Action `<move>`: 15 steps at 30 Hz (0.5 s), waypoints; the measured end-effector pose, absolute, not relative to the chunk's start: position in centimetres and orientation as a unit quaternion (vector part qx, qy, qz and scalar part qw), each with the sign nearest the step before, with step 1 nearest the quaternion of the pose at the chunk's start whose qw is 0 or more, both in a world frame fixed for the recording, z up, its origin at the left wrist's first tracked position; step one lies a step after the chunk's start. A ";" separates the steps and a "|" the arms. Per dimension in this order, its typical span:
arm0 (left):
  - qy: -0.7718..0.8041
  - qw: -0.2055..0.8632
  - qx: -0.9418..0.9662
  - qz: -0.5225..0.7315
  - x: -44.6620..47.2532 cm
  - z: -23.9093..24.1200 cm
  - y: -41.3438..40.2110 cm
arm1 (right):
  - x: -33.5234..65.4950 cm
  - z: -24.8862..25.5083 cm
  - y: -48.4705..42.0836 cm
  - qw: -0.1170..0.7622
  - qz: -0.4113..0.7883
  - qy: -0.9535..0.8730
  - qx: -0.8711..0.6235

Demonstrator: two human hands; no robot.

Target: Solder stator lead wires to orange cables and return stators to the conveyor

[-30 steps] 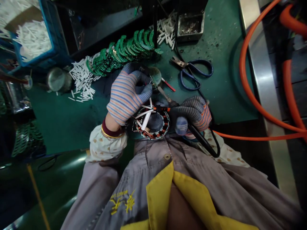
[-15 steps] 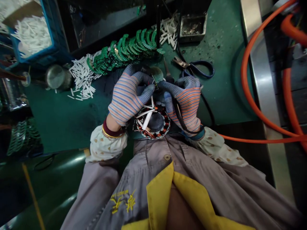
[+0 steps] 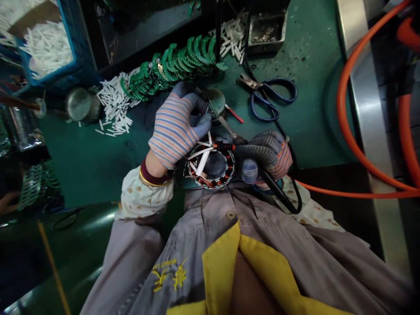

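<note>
My left hand (image 3: 179, 129), in a striped glove, is pinched on thin wires (image 3: 208, 109) near a small round tin (image 3: 217, 99); the rest of what lies under its fingers is hidden. My right hand (image 3: 274, 151), gloved alike, is closed around the handle of a soldering iron (image 3: 226, 126). The iron's metal tip points up and left, close to the left fingertips and the tin. Between my hands lies a ring-shaped motor stator (image 3: 230, 168) with copper windings. White sleeves (image 3: 203, 163) lie across it.
Blue-handled cutters (image 3: 278, 89) and a small red-and-white piece (image 3: 235, 113) lie right of the tin. Behind are green curved circuit boards (image 3: 177, 63), loose white sleeves (image 3: 116, 107) and a metal tray (image 3: 267, 33). An orange hose (image 3: 343, 100) loops at right.
My right hand has drawn back right and down from the left fingertips, and now has the soldering iron's tip toward them. The left hand stays nearly in place.
</note>
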State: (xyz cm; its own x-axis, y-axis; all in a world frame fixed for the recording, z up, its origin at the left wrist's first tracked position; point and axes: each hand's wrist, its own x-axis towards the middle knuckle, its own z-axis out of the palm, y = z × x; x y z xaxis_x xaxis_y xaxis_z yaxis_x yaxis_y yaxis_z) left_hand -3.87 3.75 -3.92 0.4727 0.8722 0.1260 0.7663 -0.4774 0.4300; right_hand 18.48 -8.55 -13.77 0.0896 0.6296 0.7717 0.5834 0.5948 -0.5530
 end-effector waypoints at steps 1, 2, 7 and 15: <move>0.482 0.152 0.846 0.170 -3.9 -3.9 3.8 | 18.4 -13.6 -8.5 0.588 0.021 -0.673 -0.448; 0.482 0.147 0.847 0.172 -3.9 -3.9 3.8 | 18.3 -13.4 -8.4 0.587 0.018 -0.670 -0.455; 0.496 0.155 0.841 0.152 -3.7 -3.9 3.9 | 18.3 -12.6 -8.3 0.568 0.014 -0.670 -0.478; 0.529 0.148 0.823 0.142 -3.4 -3.5 2.9 | 19.2 -13.3 -8.6 0.538 0.034 -0.698 -0.471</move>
State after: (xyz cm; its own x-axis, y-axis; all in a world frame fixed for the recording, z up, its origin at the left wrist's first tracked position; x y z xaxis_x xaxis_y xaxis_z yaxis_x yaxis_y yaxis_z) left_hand -3.36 2.87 -3.53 0.3991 0.9137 0.0770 0.8293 -0.3955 0.3948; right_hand 19.19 -8.65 -13.32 0.0231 0.6944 0.7192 0.6213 0.5536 -0.5545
